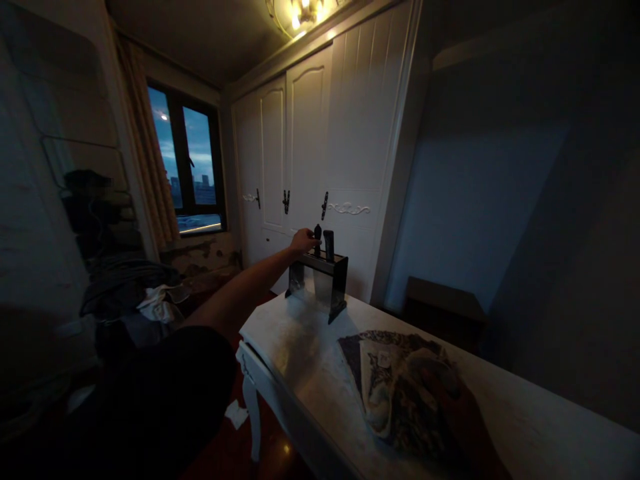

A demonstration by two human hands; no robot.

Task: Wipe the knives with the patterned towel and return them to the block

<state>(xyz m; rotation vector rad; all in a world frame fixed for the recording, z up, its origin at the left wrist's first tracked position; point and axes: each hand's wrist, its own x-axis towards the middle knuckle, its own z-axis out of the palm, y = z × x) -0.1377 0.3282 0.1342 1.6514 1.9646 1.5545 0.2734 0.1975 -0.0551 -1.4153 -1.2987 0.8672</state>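
My left hand (301, 241) reaches across to a dark-framed knife holder (341, 277) with clear-looking sides, standing on the table. Its fingers are closed around the black handle of a knife (317, 233), whose blade I cannot make out. Beside it, a second black-handled knife (329, 245) stands upright in the holder. Close to me, my right hand (450, 393) is in deep shadow over a crumpled patterned cloth (373, 357) with a pale lining. The fingers appear bent on a bunched greyish fold of this cloth, though dimness blurs their outline.
A white table (320, 373) with curved legs runs from the middle to the lower right. Behind it stand a white wardrobe (310, 147) and a dark low cabinet (445, 307). Clothes (130, 287) are heaped at left; white paper (236, 414) lies on the floor.
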